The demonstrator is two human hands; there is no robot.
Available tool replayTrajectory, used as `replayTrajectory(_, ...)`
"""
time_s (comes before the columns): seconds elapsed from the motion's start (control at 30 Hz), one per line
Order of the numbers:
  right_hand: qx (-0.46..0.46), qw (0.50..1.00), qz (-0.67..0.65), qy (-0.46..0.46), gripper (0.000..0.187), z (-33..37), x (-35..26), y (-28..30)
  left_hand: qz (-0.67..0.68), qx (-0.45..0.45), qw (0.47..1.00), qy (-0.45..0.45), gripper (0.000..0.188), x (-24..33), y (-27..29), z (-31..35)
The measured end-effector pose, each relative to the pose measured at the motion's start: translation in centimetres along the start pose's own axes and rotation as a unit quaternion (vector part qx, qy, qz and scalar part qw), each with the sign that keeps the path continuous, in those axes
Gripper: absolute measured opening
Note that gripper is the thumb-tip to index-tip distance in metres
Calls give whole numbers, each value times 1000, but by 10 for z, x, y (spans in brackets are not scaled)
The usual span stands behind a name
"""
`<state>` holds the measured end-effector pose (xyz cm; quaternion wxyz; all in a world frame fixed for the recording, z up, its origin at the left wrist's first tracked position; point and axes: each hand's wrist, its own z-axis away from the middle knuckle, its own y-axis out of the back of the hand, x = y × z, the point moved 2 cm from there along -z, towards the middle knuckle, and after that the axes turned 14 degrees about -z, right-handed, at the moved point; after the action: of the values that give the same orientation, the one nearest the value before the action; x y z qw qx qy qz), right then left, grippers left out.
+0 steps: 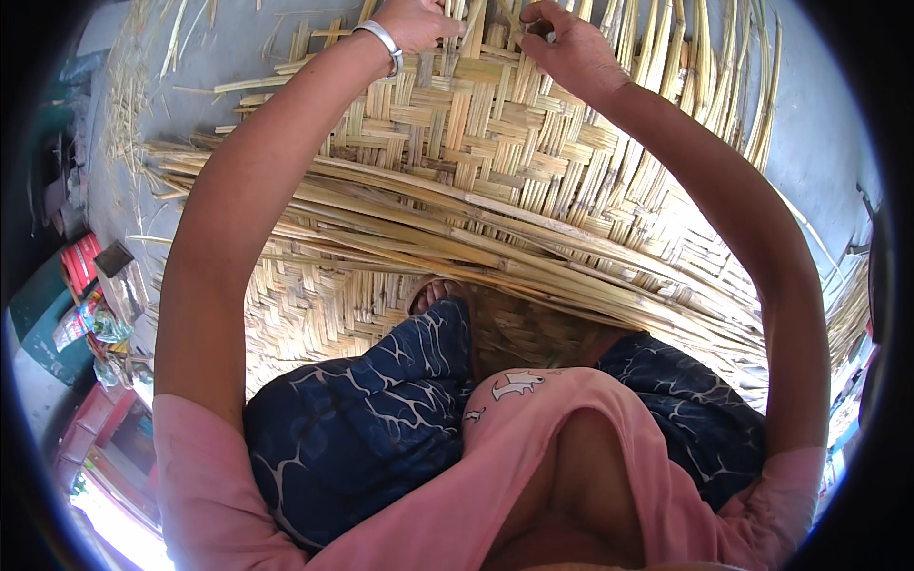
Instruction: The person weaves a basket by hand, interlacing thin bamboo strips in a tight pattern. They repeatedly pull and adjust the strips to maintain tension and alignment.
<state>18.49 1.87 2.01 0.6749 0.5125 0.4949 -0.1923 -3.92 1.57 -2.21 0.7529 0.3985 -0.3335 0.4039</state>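
Both my arms stretch over a woven mat of flat, straw-coloured reed strips. My left hand, with a pale bangle at the wrist, is partly cut off by the top edge. Its fingers close at a reed strip that stands up from the weave. Just to the right, my right hand is curled, thumb and forefinger pinched at another reed strip. Long loose strip ends fan out past the mat's far right side.
A bundle of long reeds lies across the mat between my hands and my feet. My bare foot rests on the matting. Grey floor shows around it. Red and colourful packets lie at the left.
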Motion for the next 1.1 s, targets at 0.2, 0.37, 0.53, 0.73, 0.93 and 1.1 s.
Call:
replayTrajectory(0.2,-83,994,44,58,17,-13,-20,-1,53,5,996,-75,20,-8,2,3)
replayTrajectory(0.37,4,964,116,239,15,-24,-41,-13,-90,68,993,-44,18,-8,3,1)
replayTrajectory(0.53,-136,989,41,-29,25,0,-37,-46,35,52,992,-114,17,-12,-2,-2)
replayTrajectory(0.73,-36,938,-241,-248,25,-7,-26,-66,51,54,992,-101,12,-16,1,2)
replayTrajectory(0.93,-60,859,-390,-327,21,-9,-23,-72,8,77,993,-84,11,-14,11,9)
replayTrajectory(1.1,-143,783,-493,-351,15,-16,-18,-66,51,43,994,-91,14,-19,21,12)
